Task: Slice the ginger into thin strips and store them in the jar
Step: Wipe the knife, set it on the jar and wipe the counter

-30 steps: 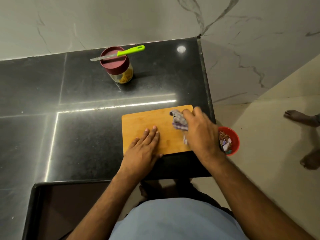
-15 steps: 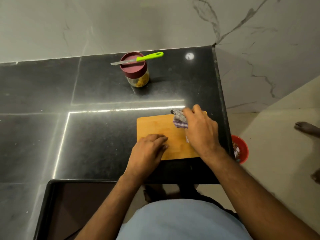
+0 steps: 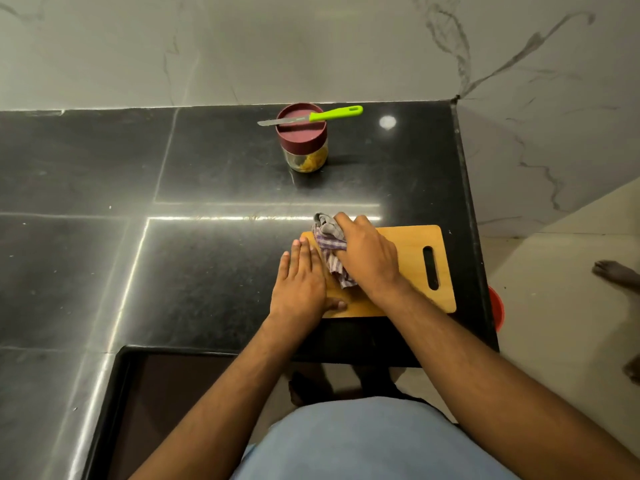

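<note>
The right hand [image 3: 369, 259] is gripping a bunched cloth [image 3: 330, 251] on the cutting board [image 3: 414, 244]; the left hand [image 3: 301, 284] is lying flat, fingers straight, at the board's left edge.

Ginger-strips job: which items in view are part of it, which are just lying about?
In the job: jar with lid on, knife across the lid, cutting board, cloth gripped by right hand, left hand flat on the board.
Lying about: red bin below the counter edge.

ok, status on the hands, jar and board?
Left hand flat on cutting board. Right hand grips cloth on board. Jar lidded, knife across top.
</note>
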